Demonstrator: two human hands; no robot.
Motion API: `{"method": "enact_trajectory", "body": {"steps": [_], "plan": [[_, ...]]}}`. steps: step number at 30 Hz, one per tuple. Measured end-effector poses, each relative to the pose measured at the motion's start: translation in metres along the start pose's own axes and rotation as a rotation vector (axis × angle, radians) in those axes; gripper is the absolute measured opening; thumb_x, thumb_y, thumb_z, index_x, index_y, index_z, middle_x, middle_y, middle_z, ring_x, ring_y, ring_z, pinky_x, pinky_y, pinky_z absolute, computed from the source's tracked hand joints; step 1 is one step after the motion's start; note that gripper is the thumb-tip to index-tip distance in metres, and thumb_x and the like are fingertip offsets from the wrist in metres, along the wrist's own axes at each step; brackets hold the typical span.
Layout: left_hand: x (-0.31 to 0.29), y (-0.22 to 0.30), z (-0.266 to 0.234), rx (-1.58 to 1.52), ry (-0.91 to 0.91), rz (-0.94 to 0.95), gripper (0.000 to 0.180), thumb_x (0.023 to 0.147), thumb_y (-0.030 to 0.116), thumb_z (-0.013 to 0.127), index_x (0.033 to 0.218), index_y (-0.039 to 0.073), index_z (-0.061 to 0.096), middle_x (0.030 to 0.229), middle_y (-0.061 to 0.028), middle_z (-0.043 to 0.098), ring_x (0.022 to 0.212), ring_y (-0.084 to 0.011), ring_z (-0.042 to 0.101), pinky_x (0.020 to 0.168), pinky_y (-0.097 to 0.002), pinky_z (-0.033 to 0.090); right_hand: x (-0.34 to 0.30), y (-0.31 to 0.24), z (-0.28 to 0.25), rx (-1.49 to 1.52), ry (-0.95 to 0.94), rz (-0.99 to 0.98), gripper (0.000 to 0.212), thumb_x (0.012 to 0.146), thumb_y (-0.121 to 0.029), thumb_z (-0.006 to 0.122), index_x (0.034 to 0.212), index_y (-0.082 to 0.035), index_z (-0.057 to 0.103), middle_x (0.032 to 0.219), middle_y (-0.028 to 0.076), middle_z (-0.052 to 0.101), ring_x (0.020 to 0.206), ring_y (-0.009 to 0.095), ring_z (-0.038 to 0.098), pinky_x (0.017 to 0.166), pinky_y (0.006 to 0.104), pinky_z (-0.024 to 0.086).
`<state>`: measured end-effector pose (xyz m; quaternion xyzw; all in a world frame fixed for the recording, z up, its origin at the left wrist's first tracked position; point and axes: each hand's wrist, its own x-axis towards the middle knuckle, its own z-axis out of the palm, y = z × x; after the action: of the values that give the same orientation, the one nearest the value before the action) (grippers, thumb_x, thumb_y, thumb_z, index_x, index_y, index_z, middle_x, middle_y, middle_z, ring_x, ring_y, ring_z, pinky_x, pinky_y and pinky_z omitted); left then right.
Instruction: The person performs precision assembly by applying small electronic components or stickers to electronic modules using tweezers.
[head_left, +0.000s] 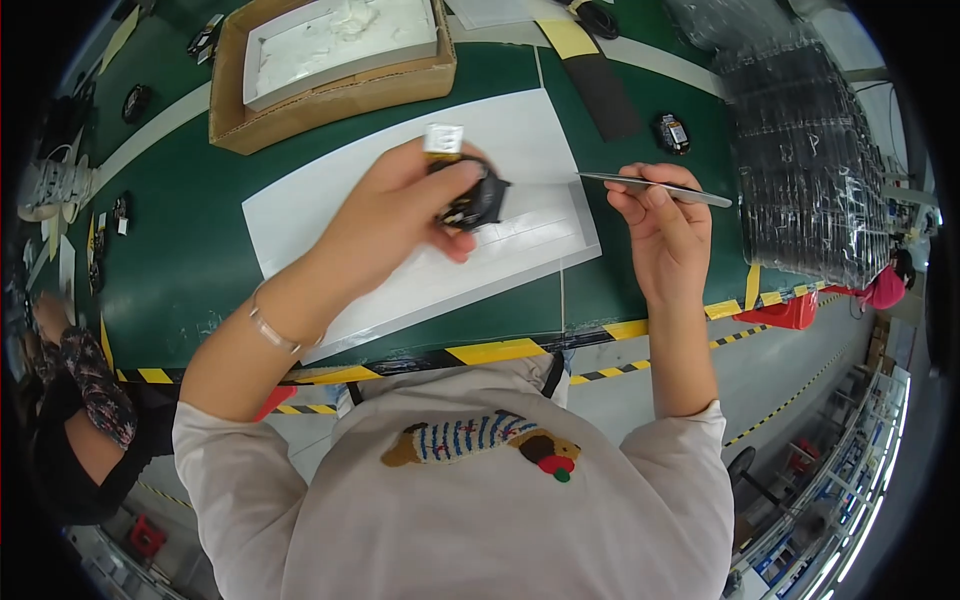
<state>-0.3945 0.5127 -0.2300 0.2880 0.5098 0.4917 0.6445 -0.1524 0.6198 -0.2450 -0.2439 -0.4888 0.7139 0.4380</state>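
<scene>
Left hand (408,200), clasped round a black device (478,198); right hand (668,232), pinching tweezers (704,196) whose long axis runs left–right, tips facing the device but apart, above the worktop (165,285).

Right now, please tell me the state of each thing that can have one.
Left hand: closed on black device
Black device: held, motion-blurred
Right hand: closed on tweezers
Tweezers: held, pointing left, gap at tips unclear
Cardboard box: open, white tray inside
White sheet: spread on green table
Clear plastic trays: stacked
</scene>
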Motion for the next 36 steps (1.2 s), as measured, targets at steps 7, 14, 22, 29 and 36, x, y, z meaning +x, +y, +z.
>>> {"method": "enact_trajectory", "body": {"steps": [7,14,22,29,36], "plan": [[0.022,0.002,0.004,0.339,-0.001,-0.078,0.02,0.097,0.019,0.047,0.11,0.006,0.057,0.101,-0.0058,0.06,0.071,-0.0117,0.063,0.062,-0.0214,0.056,-0.004,0.001,-0.011,-0.34,0.143,0.13,0.015,0.088,0.004,0.054,0.102,0.004,0.059,0.104,0.015,0.061,0.098,0.025,0.064,0.088,0.0331,0.054],[-0.006,0.005,-0.015,0.34,-0.021,-0.07,0.022,0.097,0.016,0.047,0.111,0.002,0.056,0.097,-0.0053,0.06,0.077,-0.0099,0.06,0.064,-0.0226,0.056,-0.006,0.008,-0.001,-0.635,-0.191,-0.23,0.017,0.075,0.013,0.065,0.09,0.004,0.064,0.099,0.016,0.062,0.09,0.023,0.067,0.076,0.0287,0.056],[0.021,0.0,-0.009,0.181,-0.008,-0.087,0.025,0.098,0.021,0.046,0.11,0.003,0.059,0.096,-0.0053,0.062,0.075,-0.0128,0.065,0.065,-0.0235,0.057,-0.017,0.015,0.018,-1.127,-0.435,-0.619,0.025,0.064,0.007,0.074,0.087,0.001,0.066,0.088,0.015,0.066,0.081,0.028,0.067,0.065,0.03,0.055],[0.022,0.0,-0.008,0.229,-0.029,-0.096,0.025,0.099,0.021,0.046,0.111,0.004,0.058,0.094,-0.005,0.062,0.076,-0.0123,0.065,0.063,-0.0227,0.056,-0.016,0.023,0.018,-1.048,-0.218,-0.477,0.024,0.065,0.004,0.079,0.08,0.001,0.06,0.076,0.014,0.066,0.068,0.027,0.068,0.059,0.0285,0.053],[0.022,0.0,-0.009,0.245,-0.029,-0.08,0.023,0.099,0.021,0.046,0.111,0.006,0.058,0.095,-0.0042,0.063,0.078,-0.012,0.065,0.062,-0.0241,0.056,-0.005,0.026,0.016,-1.106,-0.356,-0.605,0.03,0.066,0.004,0.08,0.079,0.0,0.054,0.074,0.017,0.065,0.064,0.025,0.066,0.055,0.0282,0.051]]}}
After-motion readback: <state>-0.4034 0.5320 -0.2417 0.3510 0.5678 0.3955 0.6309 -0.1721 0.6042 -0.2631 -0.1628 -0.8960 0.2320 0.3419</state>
